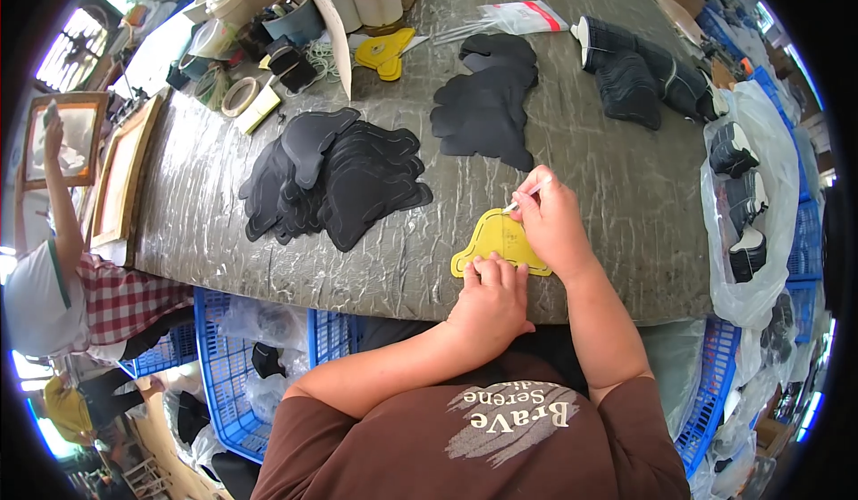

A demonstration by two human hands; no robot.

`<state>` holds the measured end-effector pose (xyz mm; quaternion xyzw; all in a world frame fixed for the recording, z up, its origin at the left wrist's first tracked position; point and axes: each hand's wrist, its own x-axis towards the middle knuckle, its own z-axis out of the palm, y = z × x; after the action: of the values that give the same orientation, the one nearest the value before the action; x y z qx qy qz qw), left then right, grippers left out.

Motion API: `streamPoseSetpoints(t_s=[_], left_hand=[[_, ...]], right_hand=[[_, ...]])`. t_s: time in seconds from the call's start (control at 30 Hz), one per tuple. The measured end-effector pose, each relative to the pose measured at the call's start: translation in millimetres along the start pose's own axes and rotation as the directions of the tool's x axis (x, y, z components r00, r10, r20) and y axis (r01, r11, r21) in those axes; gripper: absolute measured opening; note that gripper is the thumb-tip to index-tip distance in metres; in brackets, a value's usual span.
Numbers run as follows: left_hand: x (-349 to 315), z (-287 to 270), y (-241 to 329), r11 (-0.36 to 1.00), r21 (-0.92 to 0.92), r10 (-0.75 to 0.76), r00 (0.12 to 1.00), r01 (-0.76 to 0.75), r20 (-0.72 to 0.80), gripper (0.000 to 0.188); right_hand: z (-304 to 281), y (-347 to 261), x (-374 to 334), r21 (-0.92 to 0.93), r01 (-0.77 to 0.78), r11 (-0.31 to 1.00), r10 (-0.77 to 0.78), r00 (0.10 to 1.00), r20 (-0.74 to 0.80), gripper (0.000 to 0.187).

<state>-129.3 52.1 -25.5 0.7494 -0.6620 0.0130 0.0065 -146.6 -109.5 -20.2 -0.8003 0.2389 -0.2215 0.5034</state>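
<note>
On the table in front of me lies a yellow bell-shaped template (487, 236) with slots along its outline. My left hand (492, 299) rests on its near edge, fingers extended and pressing down on it. My right hand (550, 223) is closed round a thin white marking pen (512, 206), whose tip touches the template's upper edge. Whatever lies under the template is mostly hidden. To the left spreads a heap of black cut pieces (371, 178), some with pale outlines. Beyond my right hand lies a second stack of plain black pieces (483, 107).
Rolled black bundles (643, 67) lie at the far right, beside a plastic bag (755, 205) of black pieces. Tubs, a tape roll (239, 97) and another yellow template (384, 53) stand far left. Blue crates (228, 366) sit below the table edge. Another person works at left.
</note>
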Motion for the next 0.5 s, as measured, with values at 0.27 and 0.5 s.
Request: streamPoseSetpoints(t_s=[0.27,0.5], left_hand=[[2.0,-4.2,0.3,1.000,0.003,0.015,0.999,-0.015,0.039,0.080],[1.3,-3.9,0.7,1.000,-0.008,0.022,0.999,-0.021,0.036,0.081]], right_hand=[[-2.8,10.5,-0.9,-0.095,0.114,0.989,-0.115,0.993,-0.008,0.011],[-6.4,8.5,-5.7,-0.033,0.093,0.995,-0.094,0.995,-0.044,0.013]])
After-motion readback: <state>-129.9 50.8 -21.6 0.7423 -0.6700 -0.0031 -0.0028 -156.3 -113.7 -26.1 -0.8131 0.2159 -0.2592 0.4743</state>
